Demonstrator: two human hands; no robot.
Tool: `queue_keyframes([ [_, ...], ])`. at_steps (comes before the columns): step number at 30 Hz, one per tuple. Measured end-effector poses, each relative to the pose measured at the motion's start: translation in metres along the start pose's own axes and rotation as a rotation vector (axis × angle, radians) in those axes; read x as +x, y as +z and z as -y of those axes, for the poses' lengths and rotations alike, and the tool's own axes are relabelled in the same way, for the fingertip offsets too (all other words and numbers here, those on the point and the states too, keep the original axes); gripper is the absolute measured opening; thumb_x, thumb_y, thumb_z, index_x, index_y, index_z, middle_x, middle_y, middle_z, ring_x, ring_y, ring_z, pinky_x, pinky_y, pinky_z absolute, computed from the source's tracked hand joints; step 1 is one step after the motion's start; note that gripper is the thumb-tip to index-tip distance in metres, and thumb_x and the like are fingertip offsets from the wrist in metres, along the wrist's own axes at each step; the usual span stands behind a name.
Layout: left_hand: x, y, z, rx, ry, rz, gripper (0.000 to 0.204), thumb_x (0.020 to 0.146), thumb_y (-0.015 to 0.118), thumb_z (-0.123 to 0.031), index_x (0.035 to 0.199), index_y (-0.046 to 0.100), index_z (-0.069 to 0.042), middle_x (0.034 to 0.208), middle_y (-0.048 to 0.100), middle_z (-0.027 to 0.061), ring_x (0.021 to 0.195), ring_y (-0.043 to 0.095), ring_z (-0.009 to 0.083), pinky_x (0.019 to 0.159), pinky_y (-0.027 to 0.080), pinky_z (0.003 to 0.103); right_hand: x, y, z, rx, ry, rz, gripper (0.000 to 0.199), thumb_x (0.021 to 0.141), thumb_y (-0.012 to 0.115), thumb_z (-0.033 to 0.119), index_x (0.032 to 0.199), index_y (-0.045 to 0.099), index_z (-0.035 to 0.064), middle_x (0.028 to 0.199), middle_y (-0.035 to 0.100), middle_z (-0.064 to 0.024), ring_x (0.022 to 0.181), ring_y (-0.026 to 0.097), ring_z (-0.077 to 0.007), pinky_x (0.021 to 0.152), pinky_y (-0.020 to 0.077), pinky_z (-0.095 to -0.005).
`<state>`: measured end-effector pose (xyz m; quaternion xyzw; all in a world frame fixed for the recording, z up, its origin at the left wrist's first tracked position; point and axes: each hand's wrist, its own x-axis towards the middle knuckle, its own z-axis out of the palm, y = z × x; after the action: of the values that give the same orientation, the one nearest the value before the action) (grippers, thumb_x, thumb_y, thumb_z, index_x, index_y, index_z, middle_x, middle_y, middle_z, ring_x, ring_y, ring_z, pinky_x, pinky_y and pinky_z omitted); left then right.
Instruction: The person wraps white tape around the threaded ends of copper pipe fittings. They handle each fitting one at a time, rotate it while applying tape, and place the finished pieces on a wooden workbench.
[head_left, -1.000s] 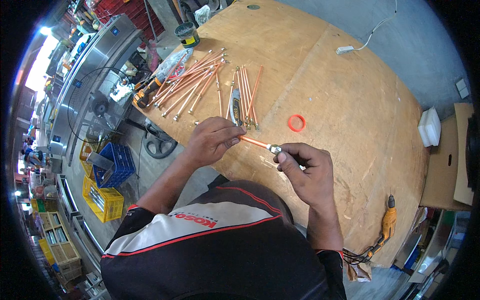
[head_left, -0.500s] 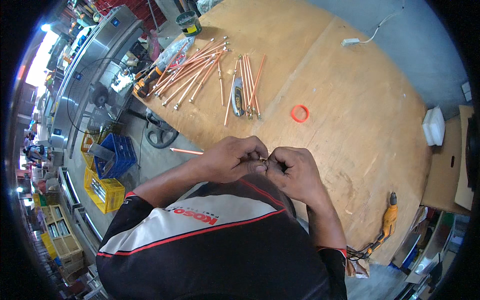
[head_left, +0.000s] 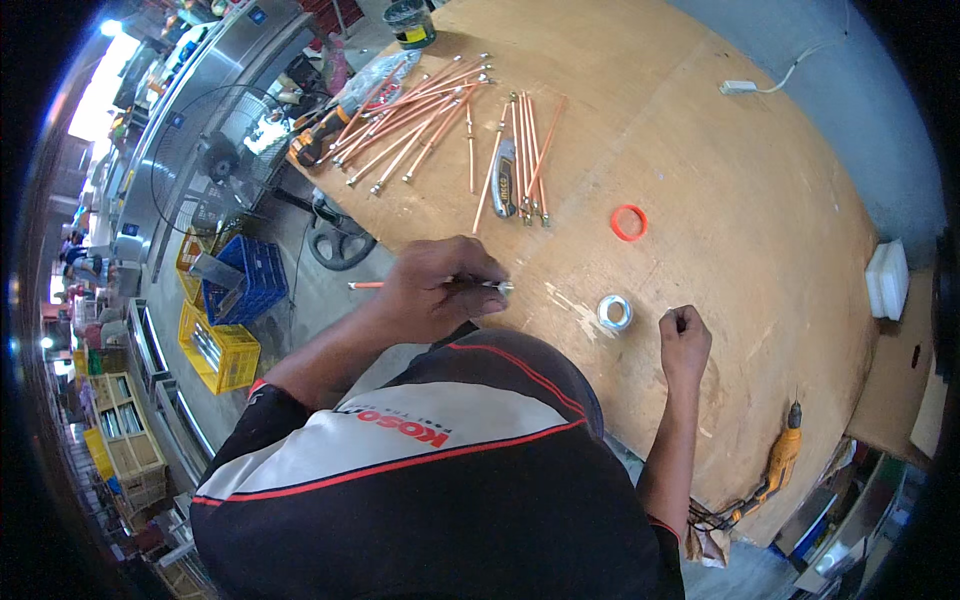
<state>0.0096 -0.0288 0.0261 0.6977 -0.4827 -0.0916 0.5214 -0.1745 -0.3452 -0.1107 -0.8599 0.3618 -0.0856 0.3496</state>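
My left hand [head_left: 440, 285] is closed around a thin copper tube [head_left: 366, 286] in front of my body. Out past its thumb pokes the tube's metal-fitted end [head_left: 506, 287], while the plain end sticks out on the left. Above the table to the right, my right hand [head_left: 686, 338] has its fingers curled together; whether they pinch anything small cannot be made out. A silvery ring-shaped roll [head_left: 614, 312] rests on the wood between the hands, nearer the right one. Beyond it lies an orange-red ring [head_left: 629, 223].
Copper tubes with metal ends [head_left: 420, 125] lie at the table's far left, beside a cordless drill [head_left: 318, 138]. A utility knife [head_left: 504, 180] rests on more tubes. A corded yellow drill [head_left: 784, 450] sits at the right edge. Blue crate [head_left: 243, 280] and yellow crate [head_left: 240, 352] stand on the floor.
My hands have come apart. The right hand has moved right, over the table, and the left keeps the copper tube. The silvery roll now shows. The view has shifted slightly.
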Motion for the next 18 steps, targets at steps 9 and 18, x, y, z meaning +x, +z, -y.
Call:
queue_keyframes([
  [9,0.002,0.024,0.011,-0.599,-0.198,0.098,0.029,0.091,0.071,-0.024,0.106,0.063,-0.001,0.088,0.067,0.007,0.076,0.066,0.0134,0.066,0.052,0.028,-0.014,0.027,0.074,0.186,-0.317,0.205,0.017,0.085,0.062,0.009,0.099,0.066,-0.0001,0.112,0.062,-0.0179,0.091,0.065,-0.032,0.082,0.0519,-0.0368],
  [18,0.007,0.038,0.02,-1.009,-0.229,-0.01,0.016,0.095,0.057,-0.014,0.092,0.059,0.001,0.079,0.058,0.0044,0.073,0.055,0.0119,0.065,0.043,0.026,-0.02,0.018,0.108,0.098,-0.466,0.221,0.017,0.088,0.062,0.015,0.095,0.071,0.0018,0.113,0.065,-0.0146,0.106,0.062,-0.0332,0.091,0.0495,-0.0393],
])
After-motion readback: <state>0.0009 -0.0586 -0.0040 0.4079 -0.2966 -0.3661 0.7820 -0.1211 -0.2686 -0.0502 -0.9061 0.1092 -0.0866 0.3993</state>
